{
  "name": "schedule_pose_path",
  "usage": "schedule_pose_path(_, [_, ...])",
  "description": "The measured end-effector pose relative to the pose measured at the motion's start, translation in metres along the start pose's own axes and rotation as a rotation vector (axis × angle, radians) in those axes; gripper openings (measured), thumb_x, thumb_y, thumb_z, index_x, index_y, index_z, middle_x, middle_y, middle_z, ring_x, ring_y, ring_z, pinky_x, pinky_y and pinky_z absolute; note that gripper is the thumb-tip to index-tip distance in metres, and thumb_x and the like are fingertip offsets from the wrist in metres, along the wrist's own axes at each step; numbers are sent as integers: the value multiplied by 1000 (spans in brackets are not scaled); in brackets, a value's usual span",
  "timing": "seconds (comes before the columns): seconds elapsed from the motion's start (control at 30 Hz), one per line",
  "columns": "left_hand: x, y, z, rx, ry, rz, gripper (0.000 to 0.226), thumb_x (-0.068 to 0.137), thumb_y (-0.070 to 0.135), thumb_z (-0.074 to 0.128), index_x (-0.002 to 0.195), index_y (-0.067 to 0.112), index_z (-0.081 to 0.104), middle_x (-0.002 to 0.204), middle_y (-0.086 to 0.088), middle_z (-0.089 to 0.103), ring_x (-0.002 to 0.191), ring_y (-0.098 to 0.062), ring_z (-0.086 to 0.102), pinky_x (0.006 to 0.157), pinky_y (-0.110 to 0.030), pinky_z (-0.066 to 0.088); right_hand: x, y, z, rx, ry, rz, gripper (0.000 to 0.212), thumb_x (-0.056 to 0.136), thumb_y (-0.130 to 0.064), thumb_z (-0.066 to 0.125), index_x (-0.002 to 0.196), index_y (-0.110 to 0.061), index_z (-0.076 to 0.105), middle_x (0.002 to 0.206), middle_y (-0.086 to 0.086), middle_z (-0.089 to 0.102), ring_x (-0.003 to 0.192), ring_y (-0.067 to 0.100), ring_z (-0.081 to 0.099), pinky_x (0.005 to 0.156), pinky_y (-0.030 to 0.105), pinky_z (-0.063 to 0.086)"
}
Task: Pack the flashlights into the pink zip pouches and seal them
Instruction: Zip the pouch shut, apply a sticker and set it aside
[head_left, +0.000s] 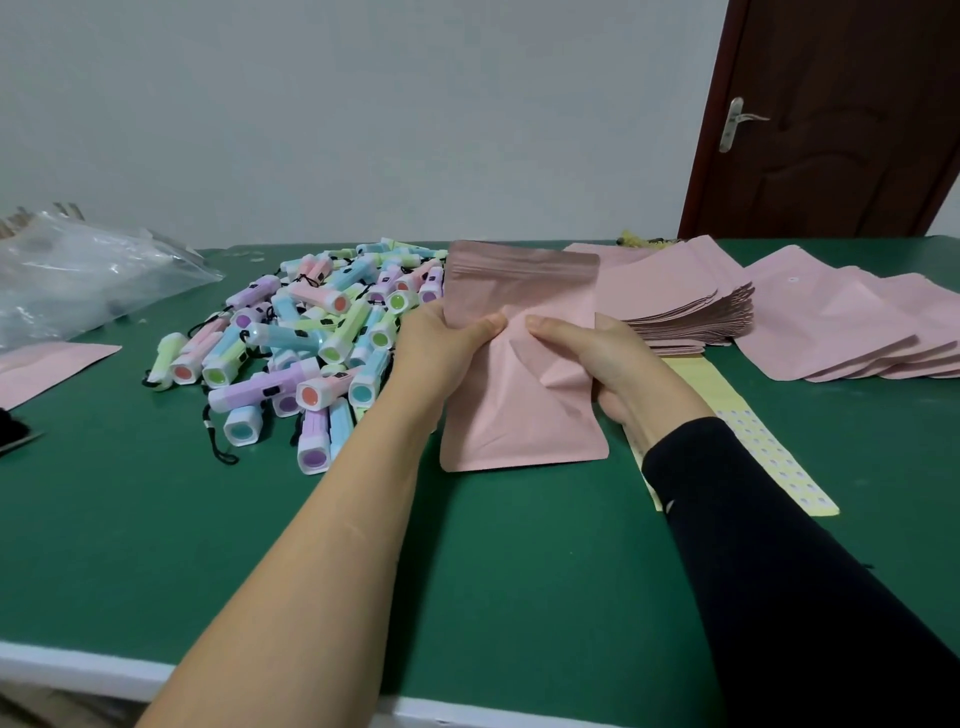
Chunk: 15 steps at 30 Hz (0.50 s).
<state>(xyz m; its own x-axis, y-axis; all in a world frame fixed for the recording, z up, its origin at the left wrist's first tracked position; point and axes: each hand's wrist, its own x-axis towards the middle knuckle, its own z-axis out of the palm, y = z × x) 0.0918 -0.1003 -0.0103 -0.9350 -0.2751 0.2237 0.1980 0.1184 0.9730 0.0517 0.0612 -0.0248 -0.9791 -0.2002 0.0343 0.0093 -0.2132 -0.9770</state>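
A pink zip pouch (519, 410) stands upright above the green table (519, 571), its zip end up and its bottom edge near the table. My left hand (441, 338) grips its left side with the thumb pressed on the front. My right hand (587, 353) grips its right side, thumb on the front too, and the pouch bulges and creases between the thumbs. Left of it lies a heap of pastel flashlights (311, 332) with black wrist cords. What is inside the pouch is hidden.
A stack of flat pink pouches (680, 306) and several puffed pouches (852, 327) lie at the right. A yellow sticker strip (753, 441) runs under my right wrist. A clear plastic bag (78, 275) and one more pink pouch (41, 369) sit at the far left.
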Motion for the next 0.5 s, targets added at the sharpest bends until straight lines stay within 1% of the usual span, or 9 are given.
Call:
schedule_pose_path(0.03, [1,-2,0,12,-14,-1,13,83,14,76,81,24,67,61,21,69,53,5,64,46,-10,44,0,1,0,-31,-4,16,46,64,-21,87,105,-8,70,92,6,77,86,23,74,74,33,58])
schedule_pose_path(0.07, [1,-3,0,7,-28,-18,13,83,13,76,82,24,68,63,20,70,54,4,65,46,-10,45,0,1,-1,-52,7,22,45,64,-18,87,104,-8,70,91,6,77,85,23,74,74,33,58])
schedule_pose_path(0.17, [2,-4,-3,-64,-101,-125,15,80,19,80,93,20,72,80,9,76,70,-6,72,58,-17,53,1,0,-1,-57,59,10,31,66,-9,86,94,-7,73,84,7,76,79,24,74,70,32,58])
schedule_pose_path(0.23, [1,-2,-5,-96,-176,-175,36,68,32,87,98,18,72,89,3,77,79,-12,74,67,-23,55,1,-2,-1,-71,71,-16,24,68,-7,85,89,-8,74,83,8,76,79,23,75,75,33,58])
schedule_pose_path(0.3, [0,-1,-3,-102,-215,-199,56,50,40,88,99,18,72,90,2,77,81,-13,74,68,-24,55,0,-3,-1,-87,77,-28,20,69,-6,84,86,-8,73,82,7,76,80,22,74,78,33,58])
schedule_pose_path(0.33, [0,-1,-2,-110,-220,-208,58,46,40,87,98,18,72,90,1,77,80,-14,74,66,-24,56,0,-3,0,-86,78,-36,18,70,-5,83,84,-9,72,81,7,76,79,21,74,77,31,58])
schedule_pose_path(0.37, [1,-1,-2,-123,-219,-223,55,48,37,88,97,17,73,89,1,77,78,-15,74,64,-23,56,-1,-4,1,-79,73,-41,17,72,-3,82,84,-9,72,80,6,76,78,20,74,74,29,58])
schedule_pose_path(0.43, [3,-3,-2,-142,-195,-264,36,62,26,88,93,16,74,88,-1,77,75,-16,74,62,-23,56,-2,-5,2,-59,50,-40,18,74,0,79,87,-9,72,81,6,76,76,19,74,66,25,57])
schedule_pose_path(0.5, [4,-4,-3,-143,-155,-296,22,73,16,84,92,16,74,89,-3,77,76,-19,73,67,-27,57,-3,-6,3,-60,40,-26,20,75,1,79,92,-8,72,84,7,76,77,21,74,64,26,58])
